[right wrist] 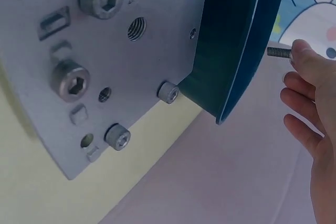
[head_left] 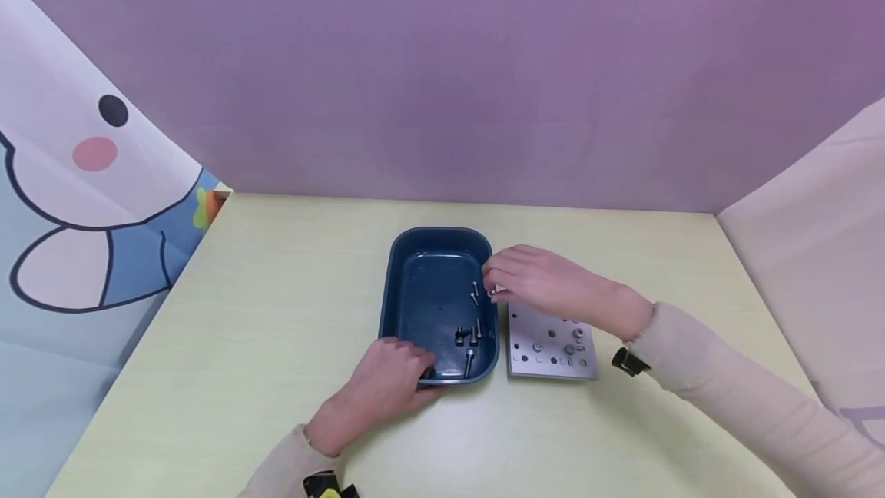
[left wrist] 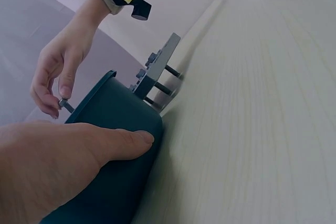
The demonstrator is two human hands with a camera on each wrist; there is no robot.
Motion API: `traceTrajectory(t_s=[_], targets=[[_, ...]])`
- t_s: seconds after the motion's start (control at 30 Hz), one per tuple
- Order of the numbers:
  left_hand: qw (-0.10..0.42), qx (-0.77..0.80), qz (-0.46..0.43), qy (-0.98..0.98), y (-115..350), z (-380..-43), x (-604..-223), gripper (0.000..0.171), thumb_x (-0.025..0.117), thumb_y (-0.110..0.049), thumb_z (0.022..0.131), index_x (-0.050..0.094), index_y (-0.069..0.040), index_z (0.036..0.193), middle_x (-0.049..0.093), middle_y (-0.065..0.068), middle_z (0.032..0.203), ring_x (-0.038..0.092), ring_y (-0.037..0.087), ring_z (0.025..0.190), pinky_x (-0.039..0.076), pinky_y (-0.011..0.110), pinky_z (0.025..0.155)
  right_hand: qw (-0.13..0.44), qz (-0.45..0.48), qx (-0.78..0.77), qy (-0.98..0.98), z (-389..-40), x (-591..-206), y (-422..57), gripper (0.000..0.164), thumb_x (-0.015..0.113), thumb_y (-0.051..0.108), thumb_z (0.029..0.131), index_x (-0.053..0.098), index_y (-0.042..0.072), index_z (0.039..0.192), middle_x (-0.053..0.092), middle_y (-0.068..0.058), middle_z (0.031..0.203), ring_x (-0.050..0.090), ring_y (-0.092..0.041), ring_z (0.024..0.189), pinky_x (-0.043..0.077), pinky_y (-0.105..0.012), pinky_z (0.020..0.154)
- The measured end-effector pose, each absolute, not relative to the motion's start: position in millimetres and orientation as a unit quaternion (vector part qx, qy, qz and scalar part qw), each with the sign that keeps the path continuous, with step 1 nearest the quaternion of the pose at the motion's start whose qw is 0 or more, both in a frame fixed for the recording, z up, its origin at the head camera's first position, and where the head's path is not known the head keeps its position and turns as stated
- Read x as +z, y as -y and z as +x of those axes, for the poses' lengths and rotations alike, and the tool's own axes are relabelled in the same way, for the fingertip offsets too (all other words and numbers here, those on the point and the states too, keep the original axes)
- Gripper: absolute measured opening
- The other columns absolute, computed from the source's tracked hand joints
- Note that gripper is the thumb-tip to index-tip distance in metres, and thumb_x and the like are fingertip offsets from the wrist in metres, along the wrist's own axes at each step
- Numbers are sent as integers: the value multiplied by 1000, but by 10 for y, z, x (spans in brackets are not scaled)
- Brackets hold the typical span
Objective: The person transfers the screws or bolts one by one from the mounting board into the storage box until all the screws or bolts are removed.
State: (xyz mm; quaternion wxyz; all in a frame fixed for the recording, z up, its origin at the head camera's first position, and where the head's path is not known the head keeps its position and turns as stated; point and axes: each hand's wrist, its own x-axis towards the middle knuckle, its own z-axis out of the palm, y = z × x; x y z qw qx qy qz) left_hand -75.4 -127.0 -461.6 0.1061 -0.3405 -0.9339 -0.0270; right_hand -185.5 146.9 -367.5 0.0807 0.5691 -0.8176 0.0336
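My left hand (head_left: 387,371) grips the near-left corner of a dark blue plastic tray (head_left: 430,275); in the left wrist view its thumb lies along the tray's outer wall. Several screws (head_left: 470,363) lie inside, mostly toward the near right. Over the tray's right rim, my right hand (head_left: 535,279) pinches a small metal screw (right wrist: 278,52) between thumb and fingers, its threaded shank sticking out. Right beside the tray stands a silver metal plate (head_left: 532,336), partly covered by my right hand. Socket head screws (right wrist: 73,81) sit in some of the plate's holes.
Everything stands on a pale wooden table (head_left: 290,298). A purple cloth backdrop (head_left: 470,83) rises behind it, with a cartoon-printed cloth (head_left: 62,275) on the left. Screw shanks (left wrist: 163,88) project below the plate, which stands raised off the table.
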Motion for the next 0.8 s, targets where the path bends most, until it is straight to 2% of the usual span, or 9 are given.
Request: traceTrajectory(t_s=[0.27, 0.53, 0.63, 0.8], targets=[[103, -30, -339, 935, 1275, -757, -4614, 45, 77, -61, 84, 59, -22, 68, 62, -10, 63, 57, 8, 55, 42, 27, 53, 106, 602, -23, 791, -1857, -3676, -1372, 21, 74, 26, 97, 71, 12, 113, 69, -1, 116, 65, -17, 113, 52, -35, 102], [121, -37, -345, 930, 1267, -765, -4633, 46, 78, -60, 83, 57, -22, 68, 61, -10, 63, 59, 10, 56, 41, 27, 53, 96, 607, -76, 785, -1855, -3672, -1293, 20, 70, 29, 99, 69, 14, 113, 67, 0, 116, 63, -16, 109, 51, -33, 101], [116, -38, -343, 931, 1269, -767, -4625, 45, 78, -59, 83, 57, -22, 68, 61, -11, 63, 58, 10, 55, 41, 27, 53, 94, 613, -105, 778, -1866, -3682, -1225, 19, 69, 31, 100, 68, 15, 110, 66, 2, 113, 61, -14, 105, 50, -31, 99], [97, -38, -337, 936, 1273, -767, -4616, 46, 77, -60, 84, 56, -23, 67, 57, -12, 60, 51, 7, 52, 38, 25, 52, 112, 627, -170, 752, -1848, -3704, -1108, 26, 65, 37, 102, 68, 15, 113, 67, 2, 114, 63, -14, 107, 50, -29, 97]])
